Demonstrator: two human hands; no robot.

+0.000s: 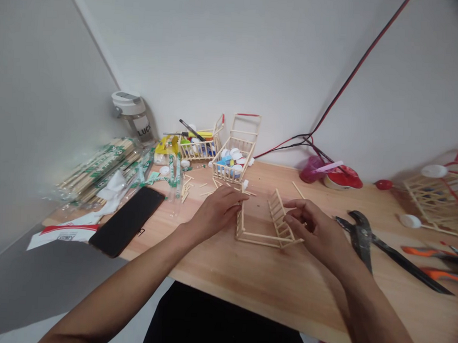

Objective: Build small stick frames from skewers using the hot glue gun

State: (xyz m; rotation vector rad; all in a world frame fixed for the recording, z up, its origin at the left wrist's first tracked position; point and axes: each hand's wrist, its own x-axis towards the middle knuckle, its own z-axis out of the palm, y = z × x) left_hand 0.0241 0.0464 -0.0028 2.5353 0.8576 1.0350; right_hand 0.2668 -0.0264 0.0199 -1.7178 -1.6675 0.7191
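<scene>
Sitting mid-bench, a pale wooden stick frame (264,239) lies between the hands on a light wooden workbench (268,301), w/ a short row of thin rungs rising along its far side. Left hand (215,209) is at the frame's left upright, fingertips against the wood; can't tell if it's actually pinching. Right hand (318,232) is at the rung end, fingers curled over or just beside the rungs; contact and grip also unclear. Hands are apart, frame in the gap.

Frame looks v. light, stiff but brittle. Thin sticks + small joints probably won't take twisting, and bare wood shouldn't be too slippery. Best hold is prob. the long bottom rails or a corner, not single rungs.

Nearby: loose thin sticks (185,189) left of the left hand, black smartphone (126,220) further left, long black pliers (363,240) right of the right hand, and a stick crate full of plastic bottle caps (233,164) beyond the frame.
</scene>
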